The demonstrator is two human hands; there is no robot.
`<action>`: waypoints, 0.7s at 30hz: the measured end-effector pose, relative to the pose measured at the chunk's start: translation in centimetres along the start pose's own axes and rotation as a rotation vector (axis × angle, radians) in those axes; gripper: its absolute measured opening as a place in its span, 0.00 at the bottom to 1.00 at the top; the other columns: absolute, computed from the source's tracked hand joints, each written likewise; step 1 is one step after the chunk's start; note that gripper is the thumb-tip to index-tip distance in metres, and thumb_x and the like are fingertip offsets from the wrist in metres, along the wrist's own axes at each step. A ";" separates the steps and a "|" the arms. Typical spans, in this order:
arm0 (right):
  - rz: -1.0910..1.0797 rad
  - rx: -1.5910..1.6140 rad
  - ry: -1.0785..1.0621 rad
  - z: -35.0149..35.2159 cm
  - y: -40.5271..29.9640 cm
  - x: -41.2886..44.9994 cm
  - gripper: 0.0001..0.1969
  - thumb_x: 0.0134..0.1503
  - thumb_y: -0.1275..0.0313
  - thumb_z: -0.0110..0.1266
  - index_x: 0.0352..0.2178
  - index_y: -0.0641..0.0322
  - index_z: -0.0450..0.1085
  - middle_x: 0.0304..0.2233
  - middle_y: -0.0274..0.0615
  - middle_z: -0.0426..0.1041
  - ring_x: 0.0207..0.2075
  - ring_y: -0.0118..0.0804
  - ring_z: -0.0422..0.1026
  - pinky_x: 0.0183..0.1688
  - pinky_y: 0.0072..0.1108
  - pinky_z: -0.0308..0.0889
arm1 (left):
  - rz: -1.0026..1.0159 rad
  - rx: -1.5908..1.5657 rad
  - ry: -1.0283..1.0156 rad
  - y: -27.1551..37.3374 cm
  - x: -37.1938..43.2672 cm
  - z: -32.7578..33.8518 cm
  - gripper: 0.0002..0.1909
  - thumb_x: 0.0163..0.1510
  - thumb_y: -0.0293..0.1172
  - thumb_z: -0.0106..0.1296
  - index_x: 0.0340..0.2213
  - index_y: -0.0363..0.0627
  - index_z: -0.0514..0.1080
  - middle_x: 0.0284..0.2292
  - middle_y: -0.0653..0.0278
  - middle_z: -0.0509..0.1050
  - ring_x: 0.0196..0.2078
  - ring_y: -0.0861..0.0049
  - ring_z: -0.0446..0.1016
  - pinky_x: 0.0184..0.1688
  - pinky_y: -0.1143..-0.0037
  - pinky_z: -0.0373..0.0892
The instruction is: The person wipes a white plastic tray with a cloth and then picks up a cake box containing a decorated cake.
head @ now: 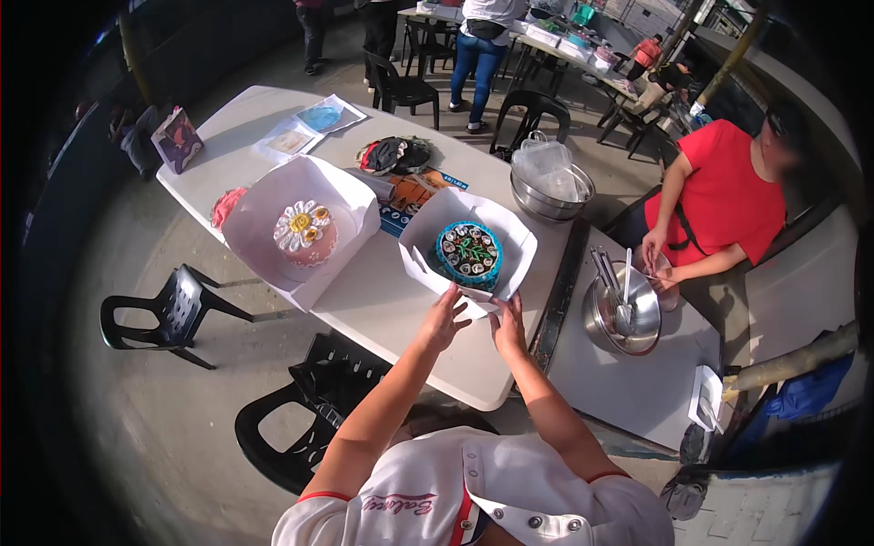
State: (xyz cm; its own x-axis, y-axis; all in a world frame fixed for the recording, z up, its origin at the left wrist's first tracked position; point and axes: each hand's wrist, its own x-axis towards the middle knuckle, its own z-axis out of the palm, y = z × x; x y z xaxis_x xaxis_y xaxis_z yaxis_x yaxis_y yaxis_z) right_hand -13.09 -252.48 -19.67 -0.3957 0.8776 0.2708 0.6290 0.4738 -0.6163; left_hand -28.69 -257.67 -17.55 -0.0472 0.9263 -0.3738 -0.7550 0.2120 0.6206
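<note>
A round cake [469, 251] with a blue piped border, dark top, white swirls and green leaf decoration sits inside an open white cardboard box [513, 249]. My left hand [442, 321] is at the near side of this box, fingers spread and fingertips by its front edge. At the near right corner, my right hand [509, 326] has its fingertips against the front flap; whether it grips the flap is unclear. To the left, a larger white box [341, 252] holds a pink cake [307, 235] topped with a white and yellow flower.
Behind the boxes lie a dark cloth bundle [394, 155] and printed packaging [427, 191]. Steel bowls [553, 205] with plastic containers stand at right. A person in red [724, 191] sits by a steel bowl [621, 321] with utensils. Black plastic chairs [174, 307] stand at left.
</note>
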 end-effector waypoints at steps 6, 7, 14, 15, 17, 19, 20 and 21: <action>-0.032 -0.020 0.076 0.9 1.5 0.2 0.18 0.47 0.77 0.49 0.42 0.60 0.61 0.54 0.60 0.44 0.52 0.57 0.53 0.50 0.33 0.57 | -0.016 0.023 -0.018 -0.4 0.3 -0.8 0.42 0.49 0.57 0.42 0.55 0.43 0.41 0.52 0.52 0.52 0.54 0.62 0.53 0.50 0.57 0.54; -0.014 -0.032 0.083 1.1 1.1 0.1 0.18 0.47 0.76 0.49 0.43 0.60 0.61 0.54 0.62 0.44 0.52 0.59 0.53 0.50 0.34 0.57 | -0.025 0.038 -0.007 -0.3 0.0 -1.0 0.41 0.49 0.57 0.41 0.55 0.43 0.42 0.51 0.51 0.53 0.53 0.62 0.53 0.50 0.58 0.56; 0.162 0.059 0.117 -0.4 -0.7 -1.9 0.31 0.47 0.74 0.49 0.53 0.54 0.46 0.52 0.61 0.47 0.52 0.59 0.52 0.50 0.35 0.57 | -0.069 0.065 -0.047 -1.1 -1.4 -1.4 0.41 0.50 0.55 0.40 0.55 0.42 0.40 0.53 0.48 0.50 0.55 0.58 0.52 0.52 0.58 0.55; 0.171 0.076 0.115 -0.5 -0.7 -2.4 0.31 0.47 0.74 0.49 0.53 0.54 0.45 0.52 0.61 0.47 0.52 0.59 0.52 0.50 0.35 0.57 | -0.080 0.071 -0.037 -1.2 -1.7 -1.5 0.41 0.50 0.55 0.40 0.55 0.42 0.40 0.53 0.48 0.50 0.54 0.58 0.53 0.52 0.58 0.55; 0.185 0.035 0.115 -1.3 0.4 -3.6 0.31 0.47 0.74 0.49 0.52 0.53 0.46 0.52 0.61 0.48 0.52 0.58 0.53 0.51 0.36 0.56 | -0.132 0.089 -0.059 -2.1 -1.8 -1.5 0.40 0.50 0.55 0.40 0.55 0.42 0.41 0.53 0.48 0.50 0.54 0.58 0.53 0.52 0.58 0.55; 0.172 0.035 0.126 -2.7 1.6 -5.4 0.30 0.47 0.74 0.48 0.52 0.56 0.47 0.52 0.61 0.49 0.51 0.57 0.54 0.51 0.35 0.55 | -0.164 0.093 -0.051 -2.9 -1.9 -1.5 0.40 0.50 0.55 0.40 0.55 0.42 0.41 0.53 0.48 0.51 0.54 0.57 0.54 0.52 0.58 0.55; 0.166 -0.018 0.159 -3.5 2.6 -6.4 0.28 0.47 0.74 0.48 0.51 0.59 0.49 0.51 0.60 0.51 0.50 0.56 0.55 0.51 0.34 0.55 | -0.188 0.099 -0.050 -3.5 -1.9 -1.3 0.39 0.50 0.54 0.40 0.54 0.42 0.42 0.52 0.48 0.52 0.54 0.58 0.54 0.52 0.59 0.55; 0.181 -0.071 0.164 -4.6 4.1 -7.6 0.26 0.48 0.72 0.47 0.50 0.60 0.51 0.49 0.57 0.55 0.50 0.53 0.55 0.51 0.33 0.55 | -0.210 0.097 -0.050 -4.3 -1.8 -0.8 0.39 0.50 0.54 0.41 0.54 0.41 0.43 0.51 0.49 0.53 0.53 0.58 0.55 0.52 0.59 0.56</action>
State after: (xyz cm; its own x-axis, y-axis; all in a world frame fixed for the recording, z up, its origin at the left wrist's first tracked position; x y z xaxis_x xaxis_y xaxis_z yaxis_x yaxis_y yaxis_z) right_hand -4.41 -256.89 -20.83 -0.1619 0.9461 0.2806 0.7272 0.3067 -0.6141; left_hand -25.88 -260.55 -20.11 0.1387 0.8722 -0.4691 -0.6779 0.4289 0.5971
